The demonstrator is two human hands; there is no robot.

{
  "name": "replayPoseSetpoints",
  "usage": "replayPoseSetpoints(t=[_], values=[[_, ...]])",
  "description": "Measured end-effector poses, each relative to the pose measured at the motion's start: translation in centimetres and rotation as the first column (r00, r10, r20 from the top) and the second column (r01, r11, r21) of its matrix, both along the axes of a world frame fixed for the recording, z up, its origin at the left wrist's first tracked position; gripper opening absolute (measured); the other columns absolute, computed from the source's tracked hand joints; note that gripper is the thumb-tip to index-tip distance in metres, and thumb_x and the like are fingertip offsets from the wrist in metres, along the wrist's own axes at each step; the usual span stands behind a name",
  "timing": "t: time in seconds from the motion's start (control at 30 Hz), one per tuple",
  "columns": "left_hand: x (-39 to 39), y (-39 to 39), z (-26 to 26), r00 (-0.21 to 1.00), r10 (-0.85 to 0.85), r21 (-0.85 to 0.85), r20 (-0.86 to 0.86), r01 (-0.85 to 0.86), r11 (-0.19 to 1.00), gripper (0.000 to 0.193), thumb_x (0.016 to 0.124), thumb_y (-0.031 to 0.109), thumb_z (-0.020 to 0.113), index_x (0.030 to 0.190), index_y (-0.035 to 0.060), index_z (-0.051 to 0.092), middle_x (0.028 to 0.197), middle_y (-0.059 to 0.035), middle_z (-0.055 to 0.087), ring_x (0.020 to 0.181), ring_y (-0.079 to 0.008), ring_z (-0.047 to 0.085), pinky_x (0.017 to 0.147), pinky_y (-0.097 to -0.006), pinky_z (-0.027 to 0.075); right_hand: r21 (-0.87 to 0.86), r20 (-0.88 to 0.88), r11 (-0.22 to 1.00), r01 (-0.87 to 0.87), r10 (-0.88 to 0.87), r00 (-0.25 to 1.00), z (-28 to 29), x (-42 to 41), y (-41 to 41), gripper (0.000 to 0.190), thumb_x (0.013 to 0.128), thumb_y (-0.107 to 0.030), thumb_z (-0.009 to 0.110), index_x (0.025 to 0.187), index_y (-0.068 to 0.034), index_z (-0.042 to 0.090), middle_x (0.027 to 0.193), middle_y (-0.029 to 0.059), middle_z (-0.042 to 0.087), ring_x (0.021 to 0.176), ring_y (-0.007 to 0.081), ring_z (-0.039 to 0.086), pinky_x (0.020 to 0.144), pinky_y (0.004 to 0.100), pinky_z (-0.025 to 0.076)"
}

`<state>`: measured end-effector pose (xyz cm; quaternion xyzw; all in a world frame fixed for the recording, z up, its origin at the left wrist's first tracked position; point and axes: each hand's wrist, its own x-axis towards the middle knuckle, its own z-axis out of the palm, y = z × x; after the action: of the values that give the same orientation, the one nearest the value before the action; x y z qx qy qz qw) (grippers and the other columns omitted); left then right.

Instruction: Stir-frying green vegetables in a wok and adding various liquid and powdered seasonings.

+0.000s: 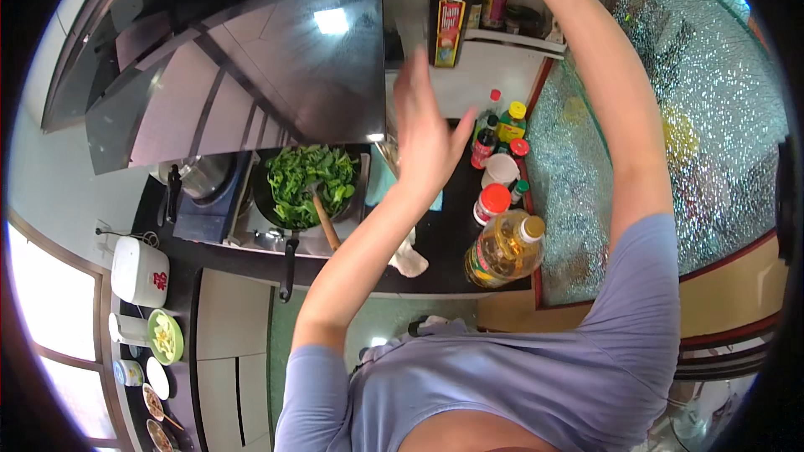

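My left hand (427, 122) is raised over the counter beside the range hood, slightly blurred. Its thumb stands apart from the fingers and nothing is in it. A dark sauce bottle (449, 25) with a red and yellow label is just beyond the fingertips. My right forearm reaches up past the top edge, so the right hand is out of view. On the stove, a black pan (289, 221) holds chopped leafy greens (311, 182). A wooden-handled spatula (325, 220) rests in the greens, its handle partly behind my left forearm.
The glossy range hood (301, 69) overhangs the stove. A large cooking-oil bottle (505, 251), a red-lidded jar (492, 203) and several small bottles line the right counter beside textured glass (565, 213). A green bowl (166, 338) stands on the left counter. The pan's handle (289, 270) juts over the edge.
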<state>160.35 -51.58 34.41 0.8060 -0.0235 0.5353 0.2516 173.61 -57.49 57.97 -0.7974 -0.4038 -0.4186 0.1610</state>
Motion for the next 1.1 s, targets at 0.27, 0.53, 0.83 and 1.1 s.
replayPoseSetpoints(t=[0.27,0.53,0.83,1.1], values=[[-1.9,-4.1,-2.4,0.987,-0.158,-0.376,0.017,0.153,0.914,0.086,0.064,0.012,0.08,0.136,0.0024,0.033,0.117,-0.0219,0.056,0.104,-0.0376,0.059,0.086,-0.0407,0.05,0.046,-0.212,0.983,0.176,-0.163,0.964,-7.0,-13.9,-5.5,0.051,0.073,-0.053,0.071,0.068,-0.003,0.061,0.068,0.0176,0.063,0.066,0.0269,0.065,0.06,0.0403,0.047],[-14.7,0.3,-8.4,0.688,-0.682,-0.51,-0.248,0.506,0.696,0.075,0.067,0.013,0.079,0.131,0.0038,0.041,0.123,-0.0155,0.055,0.113,-0.0261,0.058,0.094,-0.0339,0.045,0.306,-0.464,0.916,-0.259,0.381,0.799,-18.6,-19.7,-7.7,0.017,0.089,-0.018,0.062,0.079,-0.004,0.057,0.057,0.0063,0.051,0.05,0.019,0.055,0.048,0.029,0.04],[-24.1,10.3,-9.1,0.125,-0.958,-0.75,-0.26,0.599,0.281,0.075,0.067,0.016,0.079,0.131,0.0016,0.044,0.12,-0.0093,0.054,0.11,-0.0167,0.053,0.098,-0.0301,0.04,0.107,-0.432,0.758,-0.644,0.618,0.656,-20.3,-25.0,-3.1,0.006,0.076,-0.002,0.06,0.073,-0.004,0.056,0.058,0.0067,0.048,0.048,0.0238,0.048,0.045,0.0335,0.036],[-28.6,12.6,-11.9,-0.514,-0.729,-0.831,0.452,0.054,-0.554,0.082,0.06,0.021,0.085,0.122,-0.0124,0.043,0.092,-0.0174,0.059,0.075,-0.0229,0.062,0.064,-0.0338,0.05,-0.124,-0.246,0.274,-0.954,0.923,0.297,-19.4,-28.9,2.9,0.012,0.07,-0.015,0.066,0.078,-0.009,0.06,0.065,0.0005,0.049,0.05,0.0166,0.045,0.039,0.029,0.034]])
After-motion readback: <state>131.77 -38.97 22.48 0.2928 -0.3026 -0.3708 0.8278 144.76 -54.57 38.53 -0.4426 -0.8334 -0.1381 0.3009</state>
